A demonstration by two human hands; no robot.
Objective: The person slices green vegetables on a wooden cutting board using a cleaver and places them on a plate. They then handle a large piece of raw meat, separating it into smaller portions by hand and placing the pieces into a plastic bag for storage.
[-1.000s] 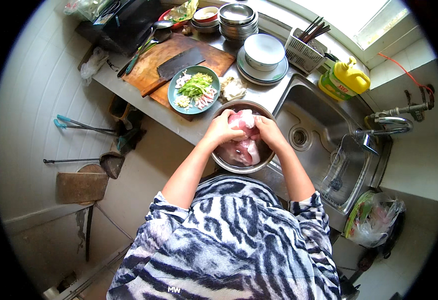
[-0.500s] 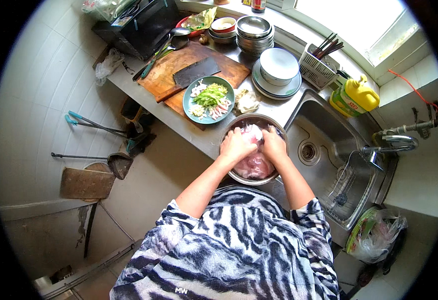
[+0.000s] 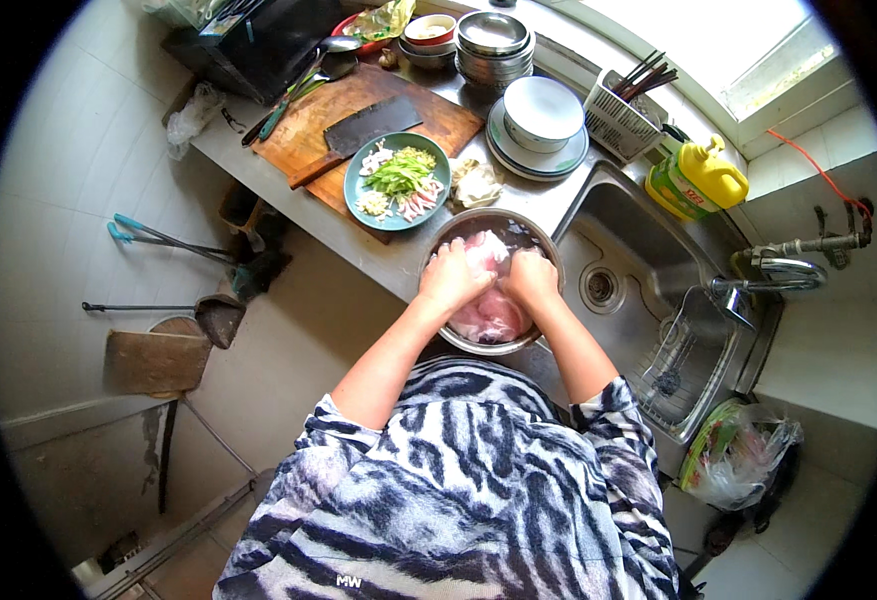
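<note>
Pale pink raw meat (image 3: pixel 488 316) lies in a round metal bowl (image 3: pixel 556 272) at the counter's front edge, left of the sink. My left hand (image 3: pixel 448 276) is closed on the meat's left side, thumb toward the middle. On the other side my right hand (image 3: pixel 532 277) is closed too, its fingers curled down against the meat and partly hidden. Beyond the bowl sits a teal plate (image 3: pixel 361 211) with sliced green pepper, white pieces and pinkish strips. A whitish crumpled lump (image 3: pixel 477 184) rests between plate and bowl.
A cleaver (image 3: pixel 370 128) lies on the wooden cutting board (image 3: pixel 288 140) behind the plate. Stacked plates (image 3: pixel 543 112), metal bowls (image 3: pixel 495 50) and a chopstick basket (image 3: pixel 618 122) line the back. To the right are the sink (image 3: pixel 586 225), faucet (image 3: pixel 788 270) and a yellow jug (image 3: pixel 696 180).
The whole view has shifted, so the scene sits slightly further left and up. My right hand has curled into a tighter closed shape; my left keeps its hold on the meat.
</note>
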